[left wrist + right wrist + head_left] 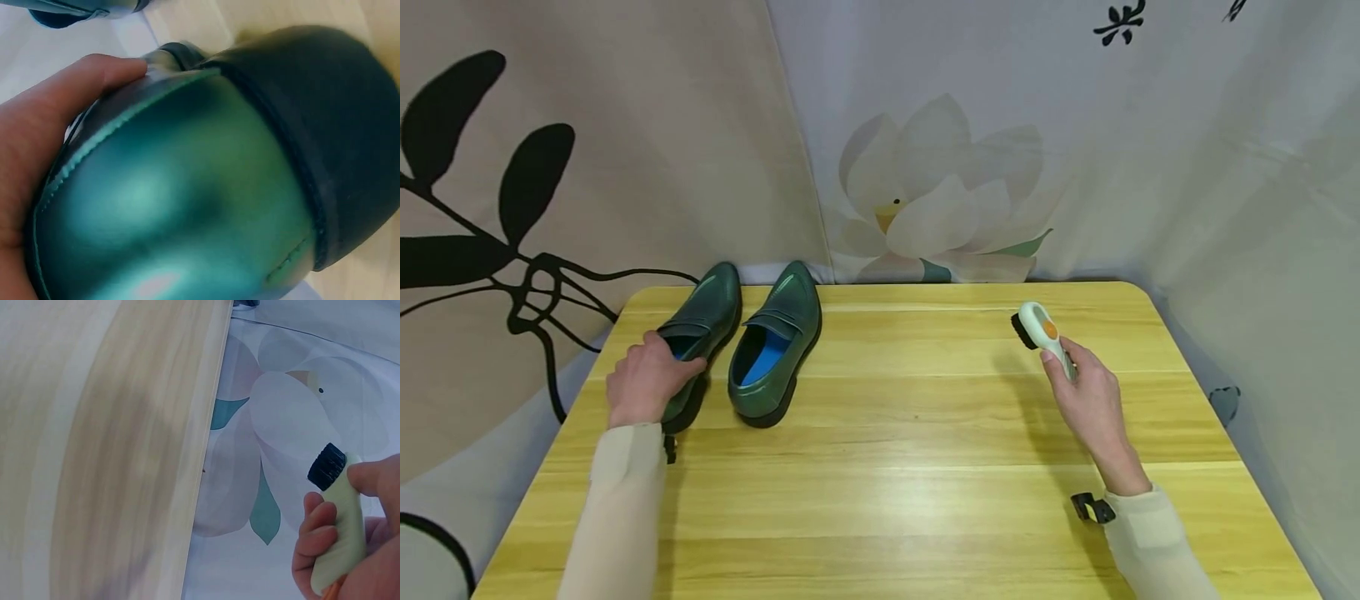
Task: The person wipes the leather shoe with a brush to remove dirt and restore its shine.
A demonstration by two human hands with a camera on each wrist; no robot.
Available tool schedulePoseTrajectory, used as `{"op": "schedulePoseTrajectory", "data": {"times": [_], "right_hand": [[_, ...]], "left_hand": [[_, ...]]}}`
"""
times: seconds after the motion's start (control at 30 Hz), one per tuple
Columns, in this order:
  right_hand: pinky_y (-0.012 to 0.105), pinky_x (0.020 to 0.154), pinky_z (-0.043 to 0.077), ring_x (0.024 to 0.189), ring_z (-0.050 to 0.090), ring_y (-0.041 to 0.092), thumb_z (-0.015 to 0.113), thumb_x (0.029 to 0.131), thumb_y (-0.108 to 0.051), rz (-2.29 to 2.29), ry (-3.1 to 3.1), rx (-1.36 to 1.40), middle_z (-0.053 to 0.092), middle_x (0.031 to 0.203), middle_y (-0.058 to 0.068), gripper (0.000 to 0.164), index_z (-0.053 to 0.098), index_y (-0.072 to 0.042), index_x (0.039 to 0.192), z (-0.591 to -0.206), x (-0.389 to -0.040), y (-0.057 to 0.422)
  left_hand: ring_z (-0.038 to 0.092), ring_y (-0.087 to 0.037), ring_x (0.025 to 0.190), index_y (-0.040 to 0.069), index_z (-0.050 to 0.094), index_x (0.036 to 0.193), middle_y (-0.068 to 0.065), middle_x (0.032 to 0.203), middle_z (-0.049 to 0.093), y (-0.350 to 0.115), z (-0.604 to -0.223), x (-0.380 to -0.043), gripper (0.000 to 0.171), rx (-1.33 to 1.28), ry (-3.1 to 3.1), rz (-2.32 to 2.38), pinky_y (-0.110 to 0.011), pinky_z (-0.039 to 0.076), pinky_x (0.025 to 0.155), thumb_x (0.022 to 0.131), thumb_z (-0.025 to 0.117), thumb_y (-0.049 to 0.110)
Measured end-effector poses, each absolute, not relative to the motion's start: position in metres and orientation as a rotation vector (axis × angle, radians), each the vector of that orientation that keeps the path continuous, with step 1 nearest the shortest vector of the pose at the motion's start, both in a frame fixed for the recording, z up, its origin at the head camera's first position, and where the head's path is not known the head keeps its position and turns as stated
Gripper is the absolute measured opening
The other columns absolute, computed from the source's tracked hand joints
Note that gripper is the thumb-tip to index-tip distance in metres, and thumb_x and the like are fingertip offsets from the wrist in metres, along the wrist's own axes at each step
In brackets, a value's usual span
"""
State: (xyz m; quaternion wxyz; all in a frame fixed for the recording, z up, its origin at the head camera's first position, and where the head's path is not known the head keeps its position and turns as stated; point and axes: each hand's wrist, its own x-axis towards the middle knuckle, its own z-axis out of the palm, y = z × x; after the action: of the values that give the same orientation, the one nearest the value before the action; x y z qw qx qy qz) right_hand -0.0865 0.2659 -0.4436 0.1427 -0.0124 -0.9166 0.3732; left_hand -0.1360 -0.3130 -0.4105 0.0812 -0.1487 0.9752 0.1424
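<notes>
A green loafer (pixel 713 302) lies at the far left of the table, and my left hand (pixel 646 379) grips it at its opening. In the left wrist view the thumb (pixel 115 72) hooks over the collar, with the loafer's shiny heel (pixel 162 181) filling the picture. Its mate, a second green loafer (pixel 792 305) with a blue insole, sits just to the right, toe pointing away. Over the right side of the table my right hand (pixel 1092 402) holds a small white-handled brush (pixel 1040 323) with an orange button. Dark bristles (pixel 327 467) face left, apart from the shoes.
The wooden table (pixel 917 492) has rounded far corners. A pale curtain (pixel 685 125) with leaf and flower prints hangs directly behind it. Each wrist carries a small black mount (pixel 1093 507) near the cuff.
</notes>
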Motion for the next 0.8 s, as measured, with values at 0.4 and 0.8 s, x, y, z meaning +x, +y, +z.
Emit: {"op": "schedulePoseTrajectory", "data": {"times": [0.4, 0.8], "right_hand": [[0.066, 0.090, 0.047, 0.114, 0.060, 0.052, 0.054, 0.109, -0.035, 1.070, -2.634, -0.036, 0.060, 0.134, 0.034, 0.057, 0.055, 0.011, 0.142, -0.441, -0.087, 0.265], [0.065, 0.088, 0.048, 0.111, 0.061, 0.050, 0.055, 0.108, -0.035, 1.079, -2.625, -0.033, 0.061, 0.132, 0.034, 0.056, 0.056, 0.010, 0.141, -0.440, -0.087, 0.262]], "left_hand": [[0.055, -0.063, 0.102, -0.017, 0.034, 0.144, -0.046, 0.123, 0.050, -0.314, -0.399, -0.120, 0.093, -0.517, 3.049, 0.499, -0.071, 0.047, 0.076, 0.091, 0.072, 0.050], [0.056, -0.055, 0.106, -0.005, 0.036, 0.154, -0.039, 0.131, 0.054, -0.292, -0.352, -0.102, 0.092, -0.400, 3.240, 0.678, -0.069, 0.047, 0.080, 0.090, 0.074, 0.050]]}}
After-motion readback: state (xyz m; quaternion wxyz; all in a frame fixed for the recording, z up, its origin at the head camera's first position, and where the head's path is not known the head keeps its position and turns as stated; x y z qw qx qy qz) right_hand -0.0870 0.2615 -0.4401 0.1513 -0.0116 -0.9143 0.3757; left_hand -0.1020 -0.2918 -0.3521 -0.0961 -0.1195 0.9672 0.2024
